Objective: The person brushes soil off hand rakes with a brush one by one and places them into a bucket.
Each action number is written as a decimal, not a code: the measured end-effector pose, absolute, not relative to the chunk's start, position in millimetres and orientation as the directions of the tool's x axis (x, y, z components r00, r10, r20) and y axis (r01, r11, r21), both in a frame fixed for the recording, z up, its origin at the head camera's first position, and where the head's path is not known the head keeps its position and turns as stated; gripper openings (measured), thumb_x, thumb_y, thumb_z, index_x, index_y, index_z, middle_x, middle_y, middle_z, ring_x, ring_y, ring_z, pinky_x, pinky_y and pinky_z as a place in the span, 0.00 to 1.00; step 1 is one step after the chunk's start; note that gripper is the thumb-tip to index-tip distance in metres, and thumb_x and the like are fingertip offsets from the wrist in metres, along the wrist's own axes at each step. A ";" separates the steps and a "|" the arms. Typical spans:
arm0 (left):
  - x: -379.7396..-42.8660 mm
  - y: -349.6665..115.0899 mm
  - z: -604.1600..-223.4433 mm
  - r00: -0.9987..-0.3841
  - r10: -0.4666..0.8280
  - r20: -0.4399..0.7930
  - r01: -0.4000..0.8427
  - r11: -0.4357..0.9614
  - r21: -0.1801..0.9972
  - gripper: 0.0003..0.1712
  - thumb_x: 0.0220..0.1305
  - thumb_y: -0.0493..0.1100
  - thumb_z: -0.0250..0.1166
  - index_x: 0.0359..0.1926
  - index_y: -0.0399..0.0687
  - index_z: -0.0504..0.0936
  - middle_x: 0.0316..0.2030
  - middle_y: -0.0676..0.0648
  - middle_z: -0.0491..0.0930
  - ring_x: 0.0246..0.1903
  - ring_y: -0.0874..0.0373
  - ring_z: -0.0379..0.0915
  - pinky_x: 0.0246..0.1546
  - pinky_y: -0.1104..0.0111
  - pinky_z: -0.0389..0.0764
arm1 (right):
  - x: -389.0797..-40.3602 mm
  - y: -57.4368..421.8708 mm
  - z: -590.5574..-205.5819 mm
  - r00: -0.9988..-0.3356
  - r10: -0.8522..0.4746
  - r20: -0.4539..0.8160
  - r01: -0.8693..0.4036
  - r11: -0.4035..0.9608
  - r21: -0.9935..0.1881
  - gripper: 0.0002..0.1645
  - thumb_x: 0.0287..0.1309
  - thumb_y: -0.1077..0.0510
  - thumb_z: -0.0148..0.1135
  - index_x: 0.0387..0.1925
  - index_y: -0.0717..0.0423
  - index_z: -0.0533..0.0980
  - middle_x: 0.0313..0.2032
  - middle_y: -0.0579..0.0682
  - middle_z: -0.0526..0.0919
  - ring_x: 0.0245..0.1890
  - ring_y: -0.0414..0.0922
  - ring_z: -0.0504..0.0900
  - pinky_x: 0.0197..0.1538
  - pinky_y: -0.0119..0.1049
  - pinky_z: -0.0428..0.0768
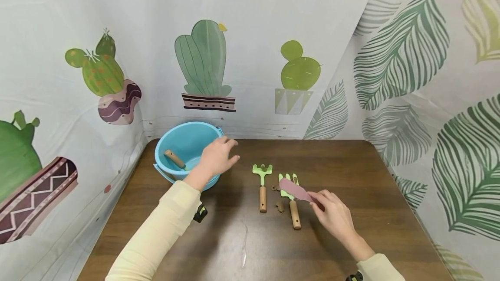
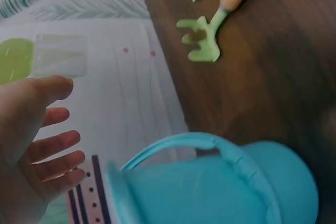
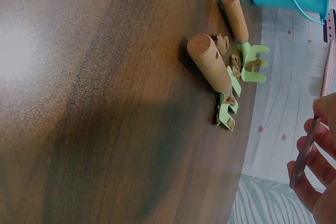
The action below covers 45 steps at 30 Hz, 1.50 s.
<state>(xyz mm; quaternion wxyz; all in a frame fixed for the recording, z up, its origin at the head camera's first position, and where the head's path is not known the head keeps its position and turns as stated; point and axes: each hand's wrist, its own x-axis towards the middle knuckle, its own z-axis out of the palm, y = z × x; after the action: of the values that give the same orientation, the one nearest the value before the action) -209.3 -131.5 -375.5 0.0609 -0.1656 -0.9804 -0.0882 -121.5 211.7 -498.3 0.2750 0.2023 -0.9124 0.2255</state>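
Note:
My right hand [image 1: 335, 214] pinches a pink brush [image 1: 295, 190] by its handle, above a green hand fork [image 1: 294, 214] with a wooden handle. Pale bristles show under the brush head [image 3: 326, 69] in the right wrist view. A small green rake [image 1: 263, 190] lies to the left of the fork, its prongs pointing away. Brown dry scraps [image 1: 279, 206] lie on and around both tools. My left hand [image 1: 217, 156] is held with loose fingers and nothing in it, over the right rim of a blue bucket [image 1: 162, 144]. Inside the bucket leans a wooden-handled tool [image 1: 174, 158], its lower end mostly hidden.
The brown wooden table [image 1: 332, 164] ends at a cloth backdrop [image 1: 258, 21] printed with cacti and leaves. The bucket's blue handle [image 2: 197, 140] shows beside its rim in the left wrist view. A light reflection [image 1: 244, 257] shines on the near tabletop.

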 end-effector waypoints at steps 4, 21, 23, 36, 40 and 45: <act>-207.9 -123.0 -392.3 -0.941 0.310 0.135 0.330 0.930 0.164 0.25 0.56 0.54 0.63 0.54 0.50 0.75 0.49 0.45 0.75 0.48 0.47 0.73 0.41 0.56 0.77 | -121.1 210.9 -498.8 -0.767 -0.243 0.593 -0.490 0.819 -0.298 0.19 0.37 0.62 0.72 0.37 0.47 0.83 0.29 0.37 0.79 0.25 0.34 0.70 0.21 0.28 0.67; -197.0 -100.2 -453.0 -0.974 0.227 0.014 0.225 0.951 0.211 0.30 0.55 0.60 0.63 0.55 0.50 0.74 0.48 0.44 0.75 0.45 0.47 0.74 0.38 0.56 0.77 | -121.1 209.0 -498.6 -0.761 -0.252 0.598 -0.502 0.813 -0.296 0.19 0.37 0.62 0.72 0.38 0.47 0.82 0.29 0.37 0.79 0.25 0.35 0.72 0.21 0.29 0.68; -195.6 -97.4 -458.7 -0.976 0.217 0.007 0.213 0.953 0.213 0.31 0.54 0.60 0.63 0.55 0.50 0.74 0.48 0.43 0.75 0.45 0.47 0.74 0.37 0.56 0.77 | -121.1 208.9 -498.4 -0.760 -0.252 0.600 -0.503 0.812 -0.296 0.19 0.37 0.62 0.72 0.38 0.47 0.82 0.29 0.37 0.79 0.25 0.35 0.72 0.21 0.29 0.68; -189.4 -72.0 -485.4 -0.985 0.162 -0.057 0.152 0.976 0.156 0.34 0.53 0.64 0.61 0.54 0.47 0.74 0.45 0.43 0.75 0.43 0.47 0.74 0.36 0.57 0.77 | -121.8 209.9 -498.5 -0.763 -0.245 0.598 -0.495 0.816 -0.297 0.19 0.37 0.62 0.72 0.37 0.47 0.82 0.29 0.37 0.79 0.25 0.35 0.72 0.20 0.29 0.67; -187.7 -63.0 -491.1 -0.987 0.148 -0.066 0.136 0.978 0.156 0.35 0.53 0.66 0.60 0.52 0.45 0.75 0.44 0.43 0.75 0.44 0.46 0.73 0.39 0.56 0.76 | -122.2 210.5 -498.4 -0.764 -0.243 0.598 -0.492 0.818 -0.297 0.19 0.37 0.62 0.71 0.38 0.47 0.82 0.29 0.37 0.79 0.25 0.36 0.72 0.21 0.30 0.68; -184.6 -52.3 -498.2 -0.990 0.121 -0.071 0.109 0.981 0.163 0.30 0.52 0.65 0.60 0.45 0.46 0.77 0.39 0.44 0.74 0.41 0.47 0.72 0.36 0.56 0.75 | -122.4 212.0 -499.0 -0.769 -0.236 0.595 -0.481 0.826 -0.294 0.18 0.38 0.61 0.71 0.37 0.47 0.83 0.29 0.37 0.79 0.26 0.35 0.73 0.21 0.31 0.69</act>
<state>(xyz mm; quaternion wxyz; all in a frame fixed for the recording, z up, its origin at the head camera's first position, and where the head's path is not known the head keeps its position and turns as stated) -184.6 -52.3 -498.2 -0.0402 -0.0579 -0.9943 -0.0796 -122.4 212.0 -499.0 0.2778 0.1963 -0.9141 0.2206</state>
